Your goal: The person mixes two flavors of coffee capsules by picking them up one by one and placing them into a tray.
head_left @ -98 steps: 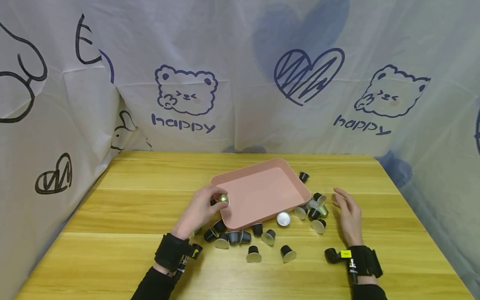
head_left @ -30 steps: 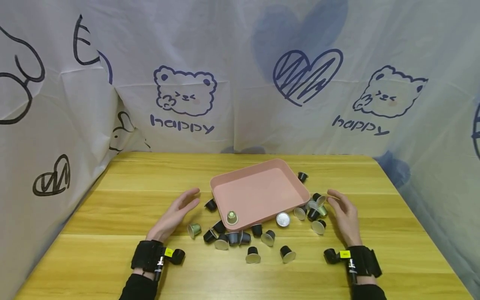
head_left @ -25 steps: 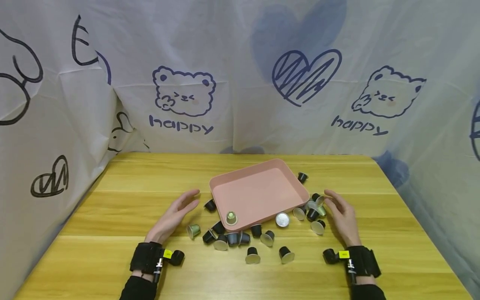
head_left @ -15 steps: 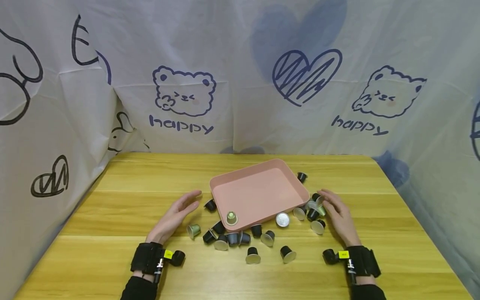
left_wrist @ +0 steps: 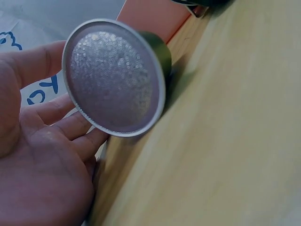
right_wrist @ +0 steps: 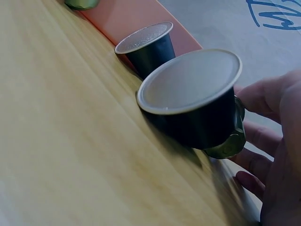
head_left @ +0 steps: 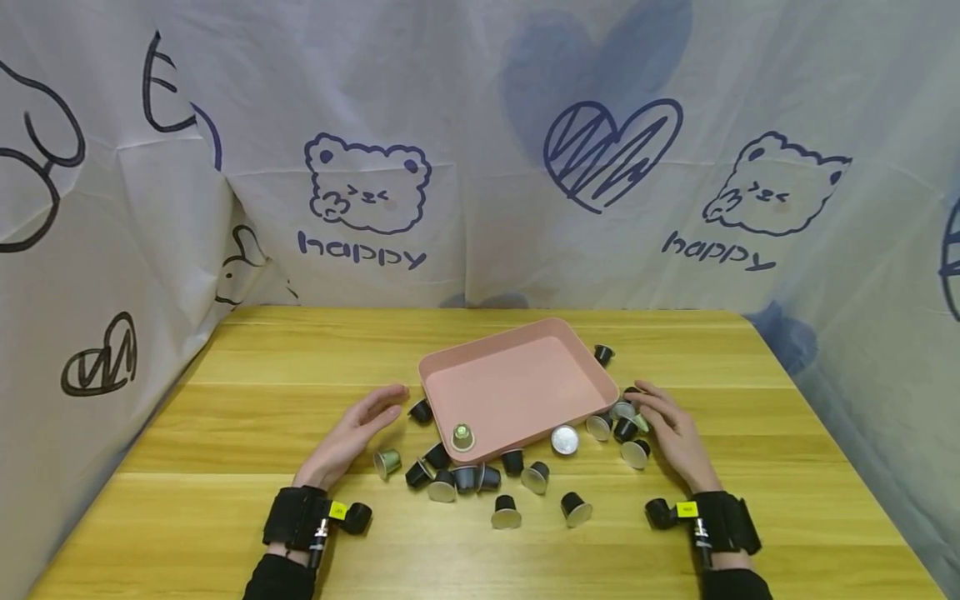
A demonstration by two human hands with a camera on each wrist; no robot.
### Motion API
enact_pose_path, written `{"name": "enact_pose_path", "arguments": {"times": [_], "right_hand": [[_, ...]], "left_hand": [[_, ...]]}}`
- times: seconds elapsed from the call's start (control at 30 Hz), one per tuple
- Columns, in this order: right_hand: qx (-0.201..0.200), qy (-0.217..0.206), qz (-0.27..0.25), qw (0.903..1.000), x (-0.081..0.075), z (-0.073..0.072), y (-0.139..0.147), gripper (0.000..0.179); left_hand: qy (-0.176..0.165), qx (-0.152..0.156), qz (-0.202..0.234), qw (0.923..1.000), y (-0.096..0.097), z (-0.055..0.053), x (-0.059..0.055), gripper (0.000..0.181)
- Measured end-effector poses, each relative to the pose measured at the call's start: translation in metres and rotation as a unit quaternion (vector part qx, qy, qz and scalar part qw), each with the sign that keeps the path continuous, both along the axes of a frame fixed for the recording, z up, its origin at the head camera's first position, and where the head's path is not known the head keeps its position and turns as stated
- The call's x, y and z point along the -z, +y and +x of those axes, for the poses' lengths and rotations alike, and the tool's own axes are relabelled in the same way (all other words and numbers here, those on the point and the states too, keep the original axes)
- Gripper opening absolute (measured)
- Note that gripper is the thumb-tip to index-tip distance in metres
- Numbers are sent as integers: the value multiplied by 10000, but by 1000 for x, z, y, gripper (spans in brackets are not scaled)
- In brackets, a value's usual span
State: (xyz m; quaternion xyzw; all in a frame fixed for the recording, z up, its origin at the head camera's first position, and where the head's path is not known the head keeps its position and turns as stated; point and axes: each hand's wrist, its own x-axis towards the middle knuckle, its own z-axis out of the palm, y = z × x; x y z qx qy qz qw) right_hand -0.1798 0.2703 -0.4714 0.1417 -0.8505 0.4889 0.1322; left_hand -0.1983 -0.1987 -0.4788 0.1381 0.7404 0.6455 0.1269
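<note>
My left hand [head_left: 351, 432] is held over the table left of the pink tray [head_left: 517, 392], fingers extended and holding nothing. Its fingertips are close to a black coffee capsule [head_left: 421, 411]; a green coffee capsule [head_left: 387, 462], its foil lid [left_wrist: 113, 80] facing the left wrist camera, lies beside the palm. At the tray's right, my right hand [head_left: 677, 437] reaches over a cluster of capsules with fingers loosely bent. Its thumb is by a green capsule [right_wrist: 228, 147], partly hidden behind a black capsule [right_wrist: 197, 117]. Inside the tray's near-left corner, another green capsule [head_left: 462, 435] stands lid down.
Several dark capsules [head_left: 465, 477] lie along the tray's near edge, two of them [head_left: 506, 510] [head_left: 575, 508] nearer me. A silver-lidded capsule [head_left: 565, 439] is by the tray's front side. One black capsule [head_left: 603, 355] lies behind the cluster. A drawn-on white cloth [head_left: 465, 167] hangs behind the table.
My left hand released a green capsule into the tray and drew back left, then edged slightly right. The right hand has moved left, its fingers now over the cluster.
</note>
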Motion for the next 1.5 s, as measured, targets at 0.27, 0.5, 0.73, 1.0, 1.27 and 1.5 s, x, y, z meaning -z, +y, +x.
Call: {"name": "enact_pose_path", "arguments": {"times": [0.27,0.5,0.73,1.0,1.27,1.5], "right_hand": [[793,-130,-255,9964,25,-11,12,28],[1599,-227,-424,9860,32,-12,12,29],[1511,-132,-404,9876,33,-13,10,28],[1874,-165,-113,9821,27,-15,-2,26],[1613,72,426,9860,30,-15,-1,32],[1341,253,368,9900,32,-15,1,30]], "left_hand": [[-38,-9,-5,10000,1,1,-1,59],[-49,-39,13,10000,2,1,-2,58],[-54,-34,23,10000,2,1,-1,59],[-78,-35,11,10000,2,1,-1,60],[-101,-45,25,9999,2,1,-1,60],[-71,-61,36,10000,2,1,0,59]]}}
